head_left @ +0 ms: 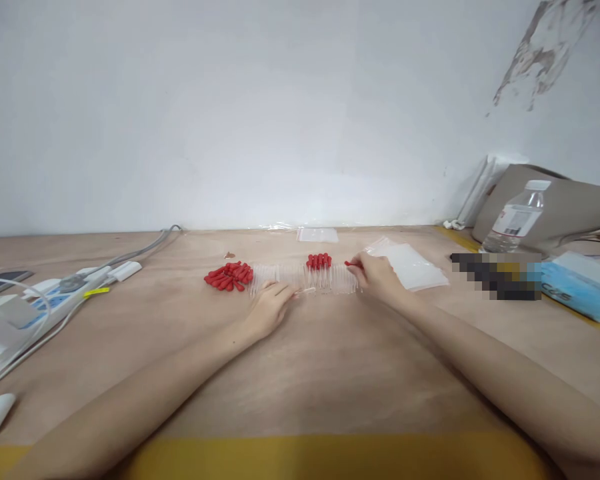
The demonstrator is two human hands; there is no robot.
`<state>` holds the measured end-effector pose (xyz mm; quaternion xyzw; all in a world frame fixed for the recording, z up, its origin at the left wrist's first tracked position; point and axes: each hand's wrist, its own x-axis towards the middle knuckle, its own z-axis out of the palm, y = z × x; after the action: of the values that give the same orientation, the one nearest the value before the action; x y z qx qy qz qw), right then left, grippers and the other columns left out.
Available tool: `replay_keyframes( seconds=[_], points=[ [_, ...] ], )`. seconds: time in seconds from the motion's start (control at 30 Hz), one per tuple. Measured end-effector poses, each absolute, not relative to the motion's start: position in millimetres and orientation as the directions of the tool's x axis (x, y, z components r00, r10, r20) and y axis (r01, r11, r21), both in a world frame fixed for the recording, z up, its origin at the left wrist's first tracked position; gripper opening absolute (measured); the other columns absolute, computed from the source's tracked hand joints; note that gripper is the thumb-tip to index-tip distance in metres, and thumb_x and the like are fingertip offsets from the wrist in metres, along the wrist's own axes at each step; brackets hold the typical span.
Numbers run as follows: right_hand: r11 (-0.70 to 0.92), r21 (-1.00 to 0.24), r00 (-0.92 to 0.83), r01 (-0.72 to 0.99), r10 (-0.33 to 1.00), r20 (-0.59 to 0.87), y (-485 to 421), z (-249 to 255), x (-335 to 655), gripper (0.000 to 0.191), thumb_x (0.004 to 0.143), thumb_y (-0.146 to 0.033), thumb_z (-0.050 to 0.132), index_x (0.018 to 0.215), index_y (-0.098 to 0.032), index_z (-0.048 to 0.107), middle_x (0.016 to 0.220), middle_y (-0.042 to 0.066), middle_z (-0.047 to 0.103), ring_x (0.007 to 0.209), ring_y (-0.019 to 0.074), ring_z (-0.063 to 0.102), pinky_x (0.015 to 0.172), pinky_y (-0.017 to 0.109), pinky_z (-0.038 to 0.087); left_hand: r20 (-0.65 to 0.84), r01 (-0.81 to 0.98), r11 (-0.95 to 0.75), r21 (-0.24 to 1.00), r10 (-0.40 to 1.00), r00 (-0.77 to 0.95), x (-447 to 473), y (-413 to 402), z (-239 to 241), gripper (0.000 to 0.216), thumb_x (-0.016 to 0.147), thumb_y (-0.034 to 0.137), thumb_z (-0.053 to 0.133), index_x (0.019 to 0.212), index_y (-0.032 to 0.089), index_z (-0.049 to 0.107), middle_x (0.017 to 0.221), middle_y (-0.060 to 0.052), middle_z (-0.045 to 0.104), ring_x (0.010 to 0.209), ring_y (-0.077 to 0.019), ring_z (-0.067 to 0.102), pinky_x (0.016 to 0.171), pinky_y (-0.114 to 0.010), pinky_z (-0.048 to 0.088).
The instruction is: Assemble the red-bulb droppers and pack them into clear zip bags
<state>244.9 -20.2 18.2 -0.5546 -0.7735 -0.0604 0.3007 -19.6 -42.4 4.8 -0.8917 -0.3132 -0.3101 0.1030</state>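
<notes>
Between the fingertips of my left hand (270, 308) is a thin clear glass tube (307, 291), its end pointing right. My right hand (379, 275) pinches a red rubber dropper bulb (351, 263) at the right end of a row of clear tubes (283, 272). Several tubes in the row carry red bulbs (319, 261) at their far ends. Left of the row lies a pile of loose red bulbs (229, 276). My left fingers rest just in front of the tubes.
Clear plastic bags (410, 265) lie beyond my right hand, and a small white packet (317, 235) sits by the wall. A power strip (55, 300) with cables is at left. A water bottle (520, 217) and blue tissue pack (583, 287) stand at right.
</notes>
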Motion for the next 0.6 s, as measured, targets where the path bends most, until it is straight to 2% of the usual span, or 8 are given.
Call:
replay_keyframes(
  seconds=[0.07,0.1,0.23,0.6],
  points=[
    [0.535,-0.368,-0.283,0.761,0.784,0.553,-31.4,14.2,230.1,0.018,0.084,-0.028,0.045,0.095,-0.018,0.054,0.086,0.006,0.064,0.078,0.0183,0.058,0.07,0.031,0.042,0.635,0.594,-0.804,0.03,0.475,0.609,-20.4,-44.2,-2.1,0.022,0.088,0.018,0.037,0.101,0.018,0.054,0.086,-0.005,0.063,0.078,-0.0148,0.056,0.076,-0.03,0.04],
    [0.582,-0.394,-0.306,0.711,0.761,0.572,-37.5,11.3,222.8,0.02,0.084,-0.028,0.046,0.1,-0.019,0.054,0.09,0.006,0.063,0.081,0.0182,0.058,0.07,0.03,0.043,0.635,0.589,-0.807,0.045,0.478,0.607,-19.9,-44.9,-3.9,0.021,0.088,0.019,0.037,0.1,0.017,0.054,0.087,-0.005,0.063,0.079,-0.0147,0.056,0.076,-0.029,0.041],
    [0.709,-0.415,-0.423,0.57,0.686,0.591,-55.5,-0.6,203.5,0.02,0.085,-0.023,0.044,0.1,-0.02,0.058,0.091,0.006,0.061,0.081,0.0156,0.058,0.073,0.029,0.046,0.627,0.603,-0.793,0.094,0.517,0.582,-17.5,-47.0,-4.2,0.019,0.088,0.02,0.038,0.097,0.016,0.055,0.087,-0.005,0.062,0.08,-0.0147,0.056,0.075,-0.03,0.042],
    [0.747,-0.475,-0.436,0.465,0.66,0.611,-60.0,-4.2,198.5,0.02,0.085,-0.023,0.044,0.097,-0.02,0.06,0.089,0.005,0.062,0.081,0.015,0.058,0.075,0.029,0.047,0.592,0.596,-0.795,0.11,0.534,0.604,-16.8,-48.0,-3.1,0.02,0.087,0.021,0.04,0.098,0.018,0.057,0.089,-0.005,0.064,0.082,-0.0162,0.057,0.077,-0.032,0.043]
  ],
)
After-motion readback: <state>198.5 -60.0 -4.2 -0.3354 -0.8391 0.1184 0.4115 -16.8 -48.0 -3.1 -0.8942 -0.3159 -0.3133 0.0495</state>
